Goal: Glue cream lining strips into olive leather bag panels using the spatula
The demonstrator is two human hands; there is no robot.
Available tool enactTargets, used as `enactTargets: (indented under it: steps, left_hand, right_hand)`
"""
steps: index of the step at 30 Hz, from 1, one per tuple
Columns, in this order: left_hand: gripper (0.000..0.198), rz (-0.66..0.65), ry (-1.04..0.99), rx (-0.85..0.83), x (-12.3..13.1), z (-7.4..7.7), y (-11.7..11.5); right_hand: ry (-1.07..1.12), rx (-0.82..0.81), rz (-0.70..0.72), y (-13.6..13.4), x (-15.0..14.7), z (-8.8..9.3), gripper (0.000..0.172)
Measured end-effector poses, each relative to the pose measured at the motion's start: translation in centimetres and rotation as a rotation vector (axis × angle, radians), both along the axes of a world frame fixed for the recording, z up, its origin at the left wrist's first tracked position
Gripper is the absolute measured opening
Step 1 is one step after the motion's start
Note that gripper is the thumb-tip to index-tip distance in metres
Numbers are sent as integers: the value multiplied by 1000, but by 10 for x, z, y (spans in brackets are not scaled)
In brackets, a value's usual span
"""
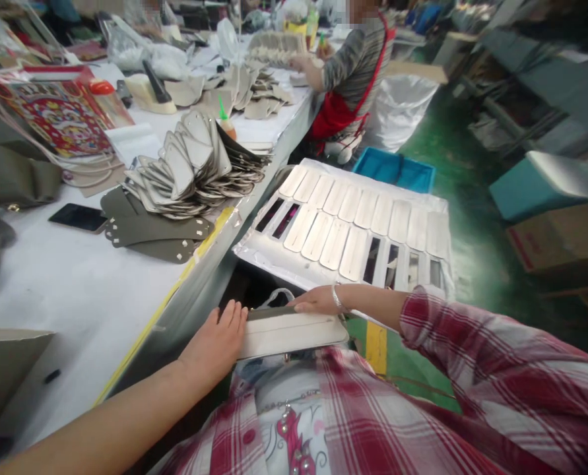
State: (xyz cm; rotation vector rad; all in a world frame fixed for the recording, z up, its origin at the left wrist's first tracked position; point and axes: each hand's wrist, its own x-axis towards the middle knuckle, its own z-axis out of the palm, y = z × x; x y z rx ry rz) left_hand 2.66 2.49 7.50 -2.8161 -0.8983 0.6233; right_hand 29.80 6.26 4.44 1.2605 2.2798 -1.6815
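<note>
The hands frame the piece [294, 335] from two sides: the left hand [226, 338] lies over its left end, fingers nearly straight and slightly spread, while the right hand [318, 300], fairly flat, rests along its far edge. The thumb of the left and the fingertips of the right are hidden, so I cannot tell how firmly either one pinches. The piece lies across the lap, close in front of the shirt [353, 396], cream side up with a grey band along its far edge; contact at end and edge probably keeps it level and stops it twisting. A pale loop [278, 293] shows just beyond the piece. Farther beyond it, a white board [268, 257] carries cream strips [318, 234] in two rows, likely set side by side so each is easy to lift singly; dark gaps show at both ends of the nearer row. Left of the piece is the counter [120, 297], where a fanned pile [185, 165] of grey parts probably sits near the edge for easy reach, with a phone [78, 218] beside it.
</note>
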Motion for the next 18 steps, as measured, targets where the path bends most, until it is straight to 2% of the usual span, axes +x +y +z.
enactTargets:
  steps: [3, 5, 7, 10, 12, 14, 18]
  left_hand:
    - [49, -83, 51, 66, 5, 4, -3]
    - [47, -105, 33, 89, 4, 7, -5]
    - [45, -99, -56, 71, 2, 10, -9]
    - [44, -63, -314, -51, 11, 8, -27]
    - [40, -21, -503, -152, 29, 3, -44]
    - [33, 42, -635, -200, 52, -4, -60]
    - [16, 142, -681, -139, 89, -14, -76]
  right_hand:
    - [-78, 37, -43, -6, 5, 7, 34]
    - [-124, 146, -102, -17, 13, 14, 33]
    - [-107, 381, -220, -37, 23, 22, 32]
    - [22, 771, -387, -85, 34, 26, 31]
    - [79, 895, -428, -119, 34, 21, 32]
    - [79, 934, -487, -146, 29, 8, 31]
    - [27, 964, -662, -170, 20, -20, 11]
